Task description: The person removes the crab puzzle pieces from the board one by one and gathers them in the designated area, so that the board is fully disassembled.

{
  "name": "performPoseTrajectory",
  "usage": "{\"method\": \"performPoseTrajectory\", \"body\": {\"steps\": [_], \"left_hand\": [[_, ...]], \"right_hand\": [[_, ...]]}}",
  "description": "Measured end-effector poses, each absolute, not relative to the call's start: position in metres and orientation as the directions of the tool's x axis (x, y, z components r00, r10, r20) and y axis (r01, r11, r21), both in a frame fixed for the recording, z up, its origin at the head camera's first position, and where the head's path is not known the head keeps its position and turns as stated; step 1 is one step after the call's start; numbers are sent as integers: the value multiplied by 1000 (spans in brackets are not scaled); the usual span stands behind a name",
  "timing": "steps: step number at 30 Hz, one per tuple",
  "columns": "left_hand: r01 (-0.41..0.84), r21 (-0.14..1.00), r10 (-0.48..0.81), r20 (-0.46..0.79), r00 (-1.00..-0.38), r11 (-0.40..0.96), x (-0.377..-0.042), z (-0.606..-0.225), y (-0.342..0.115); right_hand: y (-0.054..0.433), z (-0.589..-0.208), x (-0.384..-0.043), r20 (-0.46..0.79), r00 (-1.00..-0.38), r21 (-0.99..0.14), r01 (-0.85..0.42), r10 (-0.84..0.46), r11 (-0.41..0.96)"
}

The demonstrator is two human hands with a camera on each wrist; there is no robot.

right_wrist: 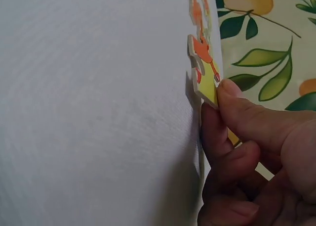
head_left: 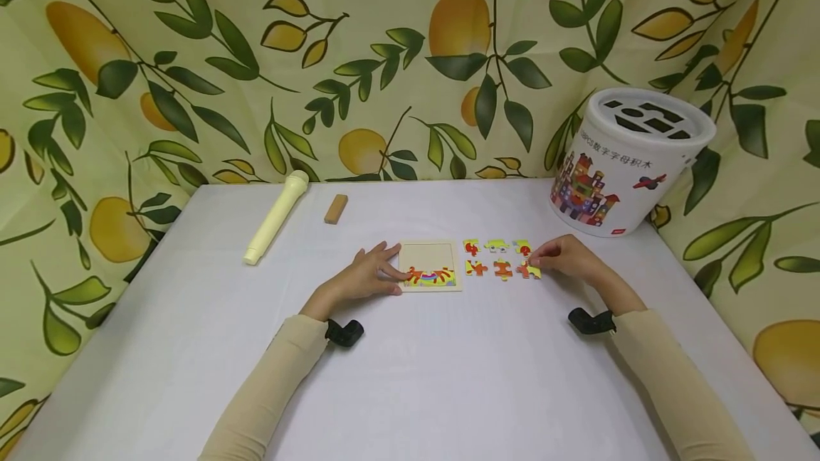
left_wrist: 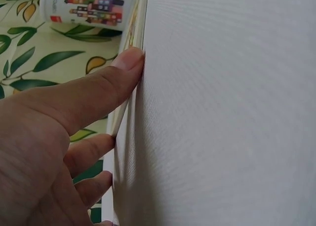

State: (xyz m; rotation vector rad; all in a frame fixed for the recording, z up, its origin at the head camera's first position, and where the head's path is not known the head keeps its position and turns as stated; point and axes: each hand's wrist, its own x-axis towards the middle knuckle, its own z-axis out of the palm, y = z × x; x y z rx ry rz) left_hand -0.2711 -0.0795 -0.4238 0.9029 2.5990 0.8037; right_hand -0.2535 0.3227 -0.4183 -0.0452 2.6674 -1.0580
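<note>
Puzzle piece (head_left: 529, 270), yellow with orange-red print: lower right corner of a loose set, right of the board. Right hand (head_left: 569, 259) pinches its edge between thumb and forefinger, other fingers curled. Other five loose pieces (head_left: 502, 270) lie about it, two rows of three counting the pinched one, small gaps between. Puzzle board (head_left: 426, 255) lies flat just left of them; bottom strip filled with a red-yellow picture, upper part bare pale wood. Left hand (head_left: 366, 274) has its fingers spread along the board's left side, thumb at the near left corner, touching. Both wrists wear black devices (head_left: 346, 334) by beige sleeves (head_left: 272, 379). Farther back, left: cream microphone-shaped stick (head_left: 277, 216), small brown block (head_left: 336, 209). Back right: white bucket (head_left: 624, 176), slotted lid, castle print. White tabletop (head_left: 468, 375); fruit-and-leaf curtain (head_left: 397, 84) behind.
</note>
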Motion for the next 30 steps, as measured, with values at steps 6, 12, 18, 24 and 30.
{"method": "performPoseTrajectory", "body": {"steps": [6, 12, 18, 24, 30], "left_hand": [[495, 585, 647, -68, -760, 642, -268, -420, -81], [510, 555, 647, -69, -759, 657, -268, -420, -80], [534, 521, 651, -54, -757, 665, -267, -421, -77], [525, 531, 640, -44, -767, 665, -265, -421, -78], [503, 546, 606, -10, -795, 670, -266, -425, -79]], "right_hand": [[319, -422, -253, -205, -971, -675, 48, -125, 736], [315, -422, -252, -203, -975, -653, 65, -92, 755], [316, -415, -249, -238, -969, -630, 103, -65, 770], [306, -405, -254, -244, -961, -645, 59, -132, 762], [255, -403, -263, -222, -941, -704, -25, -254, 710]]}}
